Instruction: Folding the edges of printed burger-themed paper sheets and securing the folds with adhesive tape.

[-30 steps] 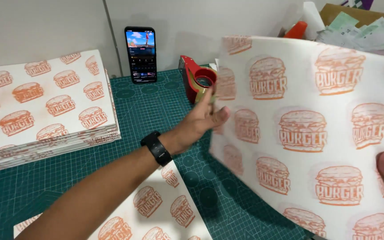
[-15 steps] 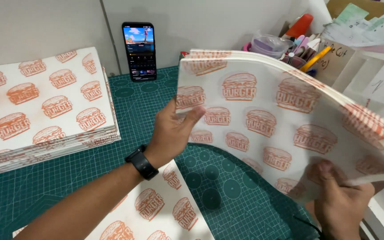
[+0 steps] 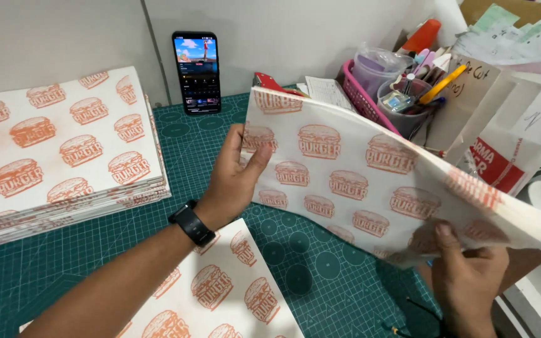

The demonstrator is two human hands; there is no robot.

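Hands hold a burger-printed paper sheet (image 3: 370,181) above the green cutting mat (image 3: 320,263): left hand (image 3: 233,178) pinches its left edge, right hand (image 3: 468,275) grips its lower right corner. A printed-sheet stack (image 3: 64,147) lies at the mat's left edge, a phone (image 3: 196,72) at the back.

The person's left forearm enters from seven o'clock and stretches toward one o'clock, a black watch (image 3: 192,223) strapped on its wrist. The left hand (image 3: 233,178) sits near the centre, palm turned away from the camera, thumb raised toward one o'clock, fingers pinched closed. The right hand (image 3: 468,275) rises from five o'clock, knuckles facing the camera, thumb pointing to twelve o'clock, fingers gripping closed.
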